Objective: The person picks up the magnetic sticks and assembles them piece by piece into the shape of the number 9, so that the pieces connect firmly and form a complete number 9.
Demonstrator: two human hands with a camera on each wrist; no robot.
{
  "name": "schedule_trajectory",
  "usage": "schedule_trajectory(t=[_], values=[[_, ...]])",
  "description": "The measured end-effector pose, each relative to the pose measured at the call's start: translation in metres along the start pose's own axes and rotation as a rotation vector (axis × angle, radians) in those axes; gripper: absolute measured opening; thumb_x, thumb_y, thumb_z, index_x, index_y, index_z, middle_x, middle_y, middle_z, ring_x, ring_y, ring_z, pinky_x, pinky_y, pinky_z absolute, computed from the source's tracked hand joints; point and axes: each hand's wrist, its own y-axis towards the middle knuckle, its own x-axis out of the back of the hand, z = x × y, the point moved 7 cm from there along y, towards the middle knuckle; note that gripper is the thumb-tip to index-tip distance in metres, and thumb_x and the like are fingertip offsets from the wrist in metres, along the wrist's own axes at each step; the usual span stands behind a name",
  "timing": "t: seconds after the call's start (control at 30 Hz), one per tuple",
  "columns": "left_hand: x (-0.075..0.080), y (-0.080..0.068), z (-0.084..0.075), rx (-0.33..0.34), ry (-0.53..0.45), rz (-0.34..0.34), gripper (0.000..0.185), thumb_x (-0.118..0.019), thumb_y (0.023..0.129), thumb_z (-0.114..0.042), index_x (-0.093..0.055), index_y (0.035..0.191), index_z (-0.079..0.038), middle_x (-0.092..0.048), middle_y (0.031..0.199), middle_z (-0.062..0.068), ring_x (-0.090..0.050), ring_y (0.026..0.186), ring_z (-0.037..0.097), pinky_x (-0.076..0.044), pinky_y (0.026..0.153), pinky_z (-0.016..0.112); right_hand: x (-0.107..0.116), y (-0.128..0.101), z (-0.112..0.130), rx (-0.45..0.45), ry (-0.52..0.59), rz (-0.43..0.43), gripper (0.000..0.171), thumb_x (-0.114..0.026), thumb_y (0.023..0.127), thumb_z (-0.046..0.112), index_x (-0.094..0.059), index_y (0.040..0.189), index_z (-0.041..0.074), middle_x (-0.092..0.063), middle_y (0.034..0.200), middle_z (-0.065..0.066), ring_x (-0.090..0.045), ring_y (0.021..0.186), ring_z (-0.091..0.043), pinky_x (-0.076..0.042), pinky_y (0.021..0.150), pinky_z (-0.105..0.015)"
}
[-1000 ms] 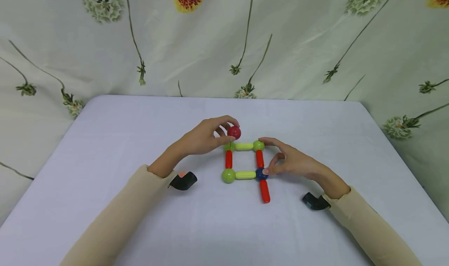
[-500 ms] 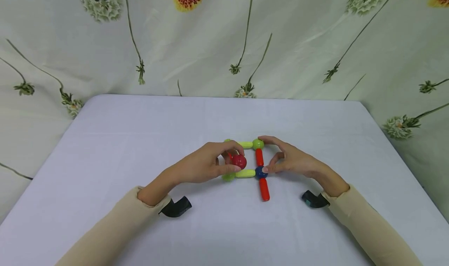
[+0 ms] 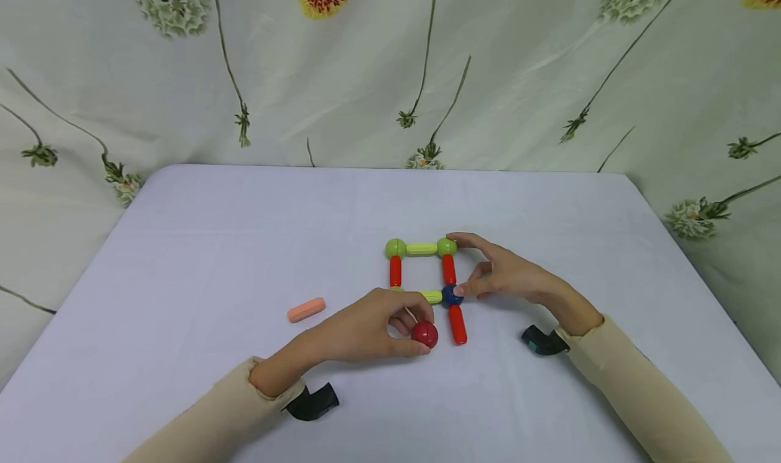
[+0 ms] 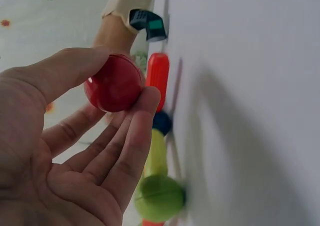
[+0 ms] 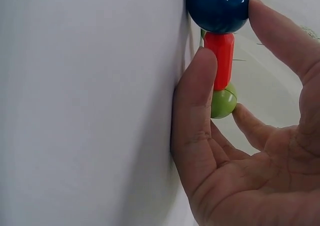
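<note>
A square frame of rods and balls lies mid-table: two green balls, a yellow-green rod, red rods and a blue ball, from which a red rod points toward me. My left hand pinches a red ball just left of that rod's near end and hides the near-left green ball in the head view. My right hand holds the frame's right side, thumb on the blue ball, index finger on the far green ball.
A salmon-pink rod lies loose on the white table, left of the frame. A flowered curtain hangs behind the far edge. Black wrist cameras sit under both sleeves.
My left hand carried the red ball from the frame's far-left corner toward me, to beside the protruding red rod. The pink rod is now uncovered. The right hand stayed put.
</note>
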Motion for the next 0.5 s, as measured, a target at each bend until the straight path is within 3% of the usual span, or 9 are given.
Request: schedule_trajectory(t=[0.27,0.5], values=[[-0.026,0.004,0.006,0.025,-0.153,0.068,0.029,-0.076,0.077,-0.013,-0.062,0.103,-0.017,-0.064,0.096,-0.005,-0.064,0.085,0.005,-0.054,0.075,0.018,0.000,0.000,-0.001,-0.016,-0.005,-0.029,0.085,-0.079,0.074,0.033,-0.028,0.142,0.040,-0.029,0.144,-0.001,-0.065,0.081,-0.024,-0.047,0.080,-0.034],[-0.037,0.007,0.004,0.027,-0.140,0.059,0.041,-0.076,0.078,-0.019,-0.058,0.115,-0.020,-0.064,0.092,-0.006,-0.063,0.081,0.004,-0.053,0.074,0.018,0.000,0.000,0.000,-0.014,-0.016,-0.030,0.084,-0.079,0.074,0.033,-0.028,0.141,0.040,-0.029,0.145,-0.001,-0.064,0.081,-0.024,-0.048,0.079,-0.034]])
